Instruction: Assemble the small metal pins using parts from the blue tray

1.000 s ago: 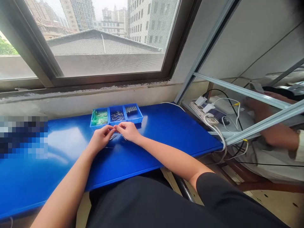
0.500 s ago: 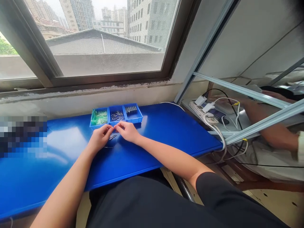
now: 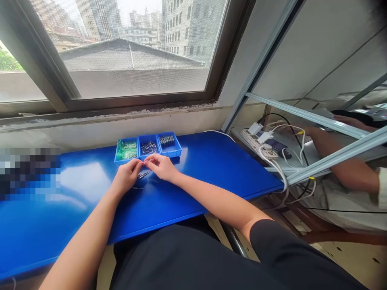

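My left hand [image 3: 129, 174] and my right hand [image 3: 161, 166] meet fingertip to fingertip over the blue table [image 3: 211, 161]. Both are pinched closed, and whatever is between the fingers is too small to make out. Several thin metal pieces [image 3: 143, 175] lie on the table between and below the hands, and one more [image 3: 138, 188] lies closer to me. Just beyond the hands stand three joined blue bins: the left one holds clear and green pieces [image 3: 127, 150], the middle one thin metal pieces [image 3: 148, 148], the right one small metal cylinders [image 3: 167, 139].
A pixelated dark area [image 3: 28, 173] covers the table's left end. Behind is a window ledge [image 3: 121, 108]. On the right, past a metal frame [image 3: 305, 110], are a power strip [image 3: 256, 141] with white cables, a dark phone [image 3: 276, 145] and another person's arm [image 3: 338, 165].
My hands stay almost in place, fingertips still together, with only a very slight shift. Past the frame, the other person's hand has moved a little to the left.
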Tool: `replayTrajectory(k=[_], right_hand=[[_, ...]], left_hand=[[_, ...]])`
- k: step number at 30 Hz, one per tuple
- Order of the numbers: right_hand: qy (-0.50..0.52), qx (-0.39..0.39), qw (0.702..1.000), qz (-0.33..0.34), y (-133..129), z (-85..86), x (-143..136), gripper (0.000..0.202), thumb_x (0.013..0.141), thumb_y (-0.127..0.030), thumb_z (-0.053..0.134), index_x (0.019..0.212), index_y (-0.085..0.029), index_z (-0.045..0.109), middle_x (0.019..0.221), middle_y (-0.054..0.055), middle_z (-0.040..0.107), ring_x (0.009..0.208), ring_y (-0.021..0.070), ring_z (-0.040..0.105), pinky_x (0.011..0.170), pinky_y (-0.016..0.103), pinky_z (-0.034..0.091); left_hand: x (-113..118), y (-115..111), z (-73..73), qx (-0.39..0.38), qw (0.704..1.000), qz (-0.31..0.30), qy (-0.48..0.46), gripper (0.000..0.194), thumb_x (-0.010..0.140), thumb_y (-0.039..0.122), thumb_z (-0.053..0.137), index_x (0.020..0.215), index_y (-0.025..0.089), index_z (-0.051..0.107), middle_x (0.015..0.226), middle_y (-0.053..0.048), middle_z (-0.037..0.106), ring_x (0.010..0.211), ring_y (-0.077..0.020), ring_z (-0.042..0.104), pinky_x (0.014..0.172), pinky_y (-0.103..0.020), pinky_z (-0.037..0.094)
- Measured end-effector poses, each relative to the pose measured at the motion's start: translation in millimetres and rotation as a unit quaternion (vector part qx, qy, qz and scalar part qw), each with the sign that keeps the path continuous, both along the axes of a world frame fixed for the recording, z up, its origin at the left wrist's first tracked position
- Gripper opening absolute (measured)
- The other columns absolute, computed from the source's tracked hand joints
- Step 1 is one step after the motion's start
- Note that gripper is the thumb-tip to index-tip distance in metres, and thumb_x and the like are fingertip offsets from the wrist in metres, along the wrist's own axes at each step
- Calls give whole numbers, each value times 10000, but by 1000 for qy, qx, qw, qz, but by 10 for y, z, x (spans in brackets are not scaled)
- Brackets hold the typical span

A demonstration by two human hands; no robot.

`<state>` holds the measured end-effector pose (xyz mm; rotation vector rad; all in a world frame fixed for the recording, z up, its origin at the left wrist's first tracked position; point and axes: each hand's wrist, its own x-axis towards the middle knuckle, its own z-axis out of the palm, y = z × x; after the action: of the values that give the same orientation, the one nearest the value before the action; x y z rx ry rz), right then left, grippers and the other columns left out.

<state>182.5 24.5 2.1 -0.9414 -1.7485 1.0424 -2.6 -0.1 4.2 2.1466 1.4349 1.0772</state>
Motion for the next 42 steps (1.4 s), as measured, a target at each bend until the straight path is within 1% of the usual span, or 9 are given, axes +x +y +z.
replayTrajectory(k=[3, 5, 10, 17, 20, 24, 28, 37, 42], right_hand=[[7, 23, 1000, 10, -8, 1, 0, 183, 864, -347, 648, 920, -179, 694, 861, 22, 725, 750, 135, 652, 740, 262, 507], [-2, 24, 1000, 9, -3, -3, 3, 189, 875, -353, 632, 884, -175, 696, 844, 23, 722, 748, 137, 646, 736, 266, 501], [-9, 0, 1000, 10, 17, -22, 5, 332, 905, -459, 596, 777, -167, 688, 736, 27, 702, 705, 144, 650, 706, 267, 495], [-14, -38, 999, 6, 7, 23, 16, 547, 912, -619, 511, 667, -157, 670, 634, 38, 680, 628, 148, 655, 660, 264, 492], [0, -38, 999, 13, 14, 11, 10, 486, 918, -576, 529, 730, -155, 684, 671, 36, 683, 638, 143, 648, 663, 265, 501], [9, 12, 1000, 9, 8, -12, -3, 257, 846, -413, 677, 937, -174, 707, 843, 32, 718, 746, 141, 654, 737, 271, 516], [-3, 32, 999, 5, -17, 4, 1, 186, 846, -341, 667, 905, -172, 717, 887, 43, 731, 791, 148, 655, 777, 282, 513], [-5, 34, 999, 10, 17, -28, -8, 279, 904, -402, 587, 808, -171, 710, 836, 39, 730, 792, 156, 657, 752, 272, 495], [1, -9, 999, 38, 33, -33, 1, 448, 930, -538, 525, 739, -169, 690, 755, 39, 722, 743, 158, 681, 744, 272, 515]], left_hand=[[-3, -4, 15, 2, 1000, -1, 6, 333, 962, 433, 451, 891, 176, 650, 593, 18, 572, 577, -128, 517, 553, -238, 403], [1, -5, 22, 4, 1000, -3, 6, 330, 959, 428, 454, 886, 177, 656, 583, 18, 571, 583, -132, 528, 555, -237, 407], [14, -10, 22, -6, 1000, 6, -3, 313, 948, 427, 480, 868, 175, 647, 570, 23, 566, 539, -118, 498, 531, -231, 390], [11, -16, -3, -28, 999, 2, -29, 313, 954, 452, 467, 893, 181, 611, 563, 32, 547, 492, -109, 467, 508, -234, 376], [12, -14, 0, -23, 999, 0, -26, 307, 955, 446, 465, 886, 182, 605, 561, 32, 542, 497, -111, 469, 509, -234, 378], [12, -16, 15, -20, 1000, 6, -12, 318, 966, 440, 442, 865, 185, 602, 576, 27, 550, 535, -120, 493, 528, -236, 391], [14, -20, 27, -14, 1000, 8, -5, 331, 965, 440, 439, 840, 183, 608, 585, 18, 566, 570, -128, 514, 542, -239, 401], [18, -22, 20, -27, 999, -5, -33, 313, 955, 444, 468, 893, 180, 624, 565, 26, 551, 511, -113, 475, 507, -229, 375], [13, -21, 0, -40, 997, -20, -57, 311, 947, 468, 501, 1015, 188, 619, 532, 52, 501, 456, -99, 421, 474, -224, 338]])
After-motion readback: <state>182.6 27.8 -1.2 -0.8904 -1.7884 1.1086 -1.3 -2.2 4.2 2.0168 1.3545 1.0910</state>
